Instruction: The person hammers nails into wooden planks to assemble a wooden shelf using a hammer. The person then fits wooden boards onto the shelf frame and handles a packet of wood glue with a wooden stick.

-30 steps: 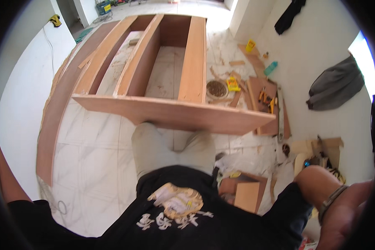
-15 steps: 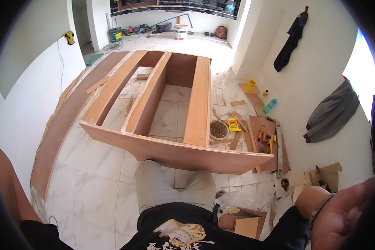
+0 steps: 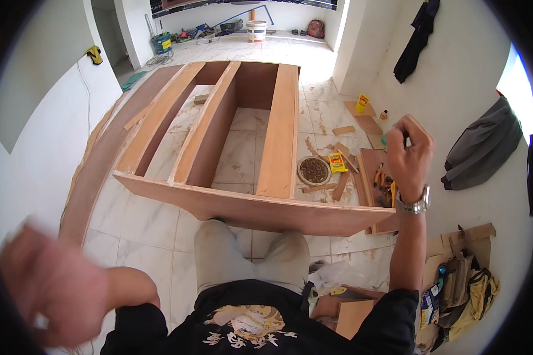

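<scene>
A wooden cabinet frame [image 3: 281, 133] with several long boards lies on the floor in front of me, its near side panel [image 3: 249, 214] close to my knees. My right hand [image 3: 410, 157], with a metal watch on the wrist, is raised in the air beyond the panel's right end. Its fingers are curled closed, and whether anything is inside them is hidden. Behind it, a green bottle is mostly covered. My left hand [image 3: 59, 290] hangs at the lower left, smeared by motion, away from the frame; its fingers cannot be made out.
Right of the frame are a round tub of small brown pieces [image 3: 314, 170], a yellow packet [image 3: 337, 162], wood offcuts [image 3: 343, 130] and pliers [image 3: 379, 174]. A long brown sheet [image 3: 109, 160] lies along the left. Bags [image 3: 459, 284] sit by the right wall. A white bucket [image 3: 256, 32] stands at the back.
My right hand has swung from the lower right edge up and inward, its fingers now curled. My left arm has bent, bringing the hand into view at the lower left. The view has shifted slightly.
</scene>
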Demonstrator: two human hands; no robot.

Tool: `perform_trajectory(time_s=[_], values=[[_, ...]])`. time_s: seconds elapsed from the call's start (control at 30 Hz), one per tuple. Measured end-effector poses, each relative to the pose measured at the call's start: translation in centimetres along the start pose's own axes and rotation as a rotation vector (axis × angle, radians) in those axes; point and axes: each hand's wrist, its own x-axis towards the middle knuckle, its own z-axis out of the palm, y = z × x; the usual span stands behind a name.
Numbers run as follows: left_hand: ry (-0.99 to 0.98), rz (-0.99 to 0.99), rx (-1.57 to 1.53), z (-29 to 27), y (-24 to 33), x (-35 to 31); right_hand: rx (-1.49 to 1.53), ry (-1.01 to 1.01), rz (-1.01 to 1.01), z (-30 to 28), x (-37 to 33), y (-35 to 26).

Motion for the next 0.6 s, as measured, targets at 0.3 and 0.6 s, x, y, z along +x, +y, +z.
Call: perform_trajectory(time_s=[0.3, 0.6], values=[[-0.406, -1.250, 1.059, -13.5, -24.7, -31.7, -0.228, -0.443, 0.541, 20.5, -4.6, 26.8], [-0.457, -1.534, 1.157, -9.9, -25.9, -29.9, -0.397, -1.113, 0.718, 38.4, -18.4, 52.5]])
